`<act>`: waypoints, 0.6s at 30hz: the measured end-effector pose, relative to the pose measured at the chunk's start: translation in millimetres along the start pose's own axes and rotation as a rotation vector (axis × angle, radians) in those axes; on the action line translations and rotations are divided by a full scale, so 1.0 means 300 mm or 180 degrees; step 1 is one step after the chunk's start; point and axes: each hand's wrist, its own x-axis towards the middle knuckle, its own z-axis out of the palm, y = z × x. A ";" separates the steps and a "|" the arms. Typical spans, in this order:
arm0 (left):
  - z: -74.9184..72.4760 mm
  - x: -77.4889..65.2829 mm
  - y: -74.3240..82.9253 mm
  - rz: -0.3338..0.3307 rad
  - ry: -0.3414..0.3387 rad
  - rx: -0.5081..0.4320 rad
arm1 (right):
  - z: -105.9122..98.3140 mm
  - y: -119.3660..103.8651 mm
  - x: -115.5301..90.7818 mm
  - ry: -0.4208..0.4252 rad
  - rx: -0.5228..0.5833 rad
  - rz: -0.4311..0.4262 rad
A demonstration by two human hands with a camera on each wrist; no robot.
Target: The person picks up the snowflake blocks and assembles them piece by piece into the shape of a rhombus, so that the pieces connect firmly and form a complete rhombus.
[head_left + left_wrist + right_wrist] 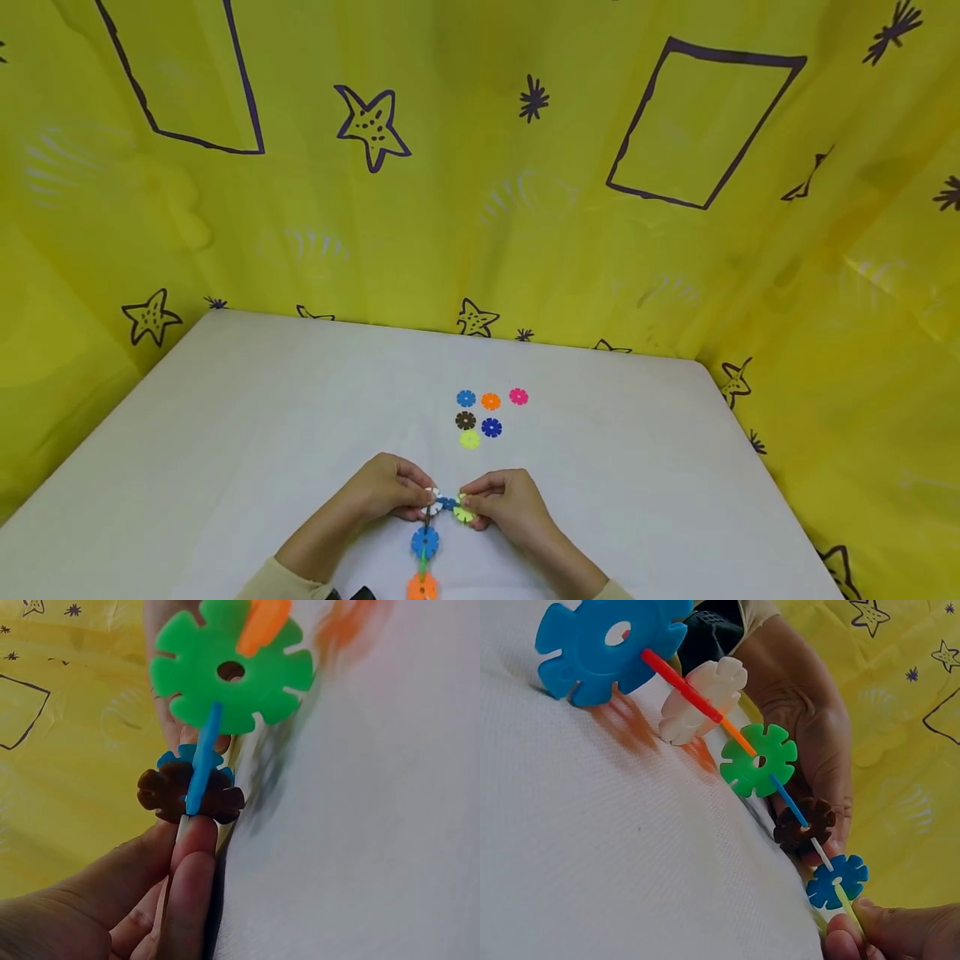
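Yellow printed cloth [435, 208] behind, white table [300, 400] below. Forearms [326, 529] angle inward; left hand [393, 489] pinches white disc [437, 507], right hand [512, 505] pinches yellow-green disc [464, 515], blue disc [447, 503] joining them between fingertips. Chain continues toward the person: brown disc [159, 787], second blue disc [424, 536], green disc [771, 744], orange disc [420, 580]. Six loose discs [491, 433] lie beyond the hands.

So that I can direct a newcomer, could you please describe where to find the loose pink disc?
On the white table, beyond the right hand, lie six loose notched discs. Their farthest row runs, left to right, light blue disc, orange disc, pink disc. The pink disc ends that row and is the only pink one of the six.
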 end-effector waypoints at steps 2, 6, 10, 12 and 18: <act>-0.001 -0.002 -0.002 0.0007 0.0002 0.0024 | 0.003 0.002 -0.001 0.0023 0.0015 -0.0016; -0.008 -0.008 -0.009 -0.0017 -0.0042 0.0079 | 0.009 0.010 -0.003 0.0033 0.0020 0.0027; -0.017 -0.006 -0.015 -0.0041 -0.0095 0.0087 | 0.010 0.015 -0.003 0.0059 0.0014 0.0064; -0.020 0.000 -0.017 -0.0044 -0.0118 0.0060 | 0.005 0.012 -0.001 0.0051 0.0029 0.0076; -0.037 0.008 -0.005 -0.0055 -0.0154 0.0020 | -0.029 0.002 -0.005 -0.0116 0.0151 0.0093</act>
